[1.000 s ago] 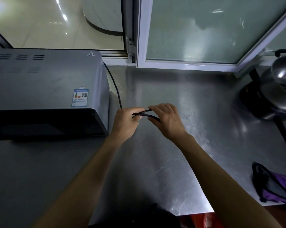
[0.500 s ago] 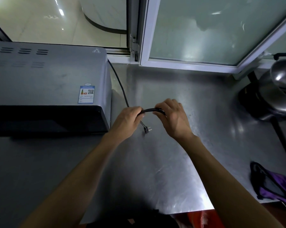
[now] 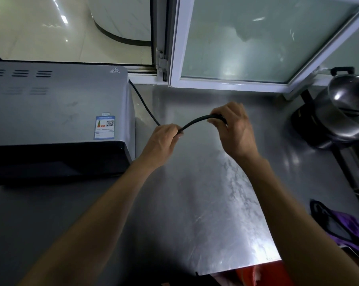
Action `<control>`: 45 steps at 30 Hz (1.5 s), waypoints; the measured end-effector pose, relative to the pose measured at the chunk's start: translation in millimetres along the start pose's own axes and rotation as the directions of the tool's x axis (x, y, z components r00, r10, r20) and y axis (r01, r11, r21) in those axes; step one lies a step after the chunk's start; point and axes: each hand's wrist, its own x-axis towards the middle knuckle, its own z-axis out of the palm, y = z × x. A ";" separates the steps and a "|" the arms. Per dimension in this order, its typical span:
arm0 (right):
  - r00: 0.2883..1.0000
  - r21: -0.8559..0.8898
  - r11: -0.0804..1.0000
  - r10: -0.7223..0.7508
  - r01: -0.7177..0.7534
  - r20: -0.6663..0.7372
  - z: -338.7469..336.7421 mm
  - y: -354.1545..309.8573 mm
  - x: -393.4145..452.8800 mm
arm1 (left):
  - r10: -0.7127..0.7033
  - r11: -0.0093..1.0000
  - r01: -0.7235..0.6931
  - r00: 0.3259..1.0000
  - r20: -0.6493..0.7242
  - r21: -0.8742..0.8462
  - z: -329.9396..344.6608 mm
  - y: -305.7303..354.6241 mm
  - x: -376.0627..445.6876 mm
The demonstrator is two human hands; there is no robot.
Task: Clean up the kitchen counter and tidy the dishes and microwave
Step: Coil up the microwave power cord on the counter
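Steel counter (image 3: 205,203) fills my view, with the gray microwave (image 3: 56,112) on it. Just right of the microwave, my left hand (image 3: 162,141) curls tight around its black power cord (image 3: 197,121). My right hand (image 3: 234,129) pinches the cord's other end, held above the counter.

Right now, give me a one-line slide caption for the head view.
Both hands, left hand and right hand, grip the microwave's black power cord above the steel counter.
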 end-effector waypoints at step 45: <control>0.872 0.444 0.761 0.332 -0.473 0.360 128.1 2.4 82.2 | -0.446 0.778 0.421 0.893 0.063 -0.467 -21.2 -11.4 107.0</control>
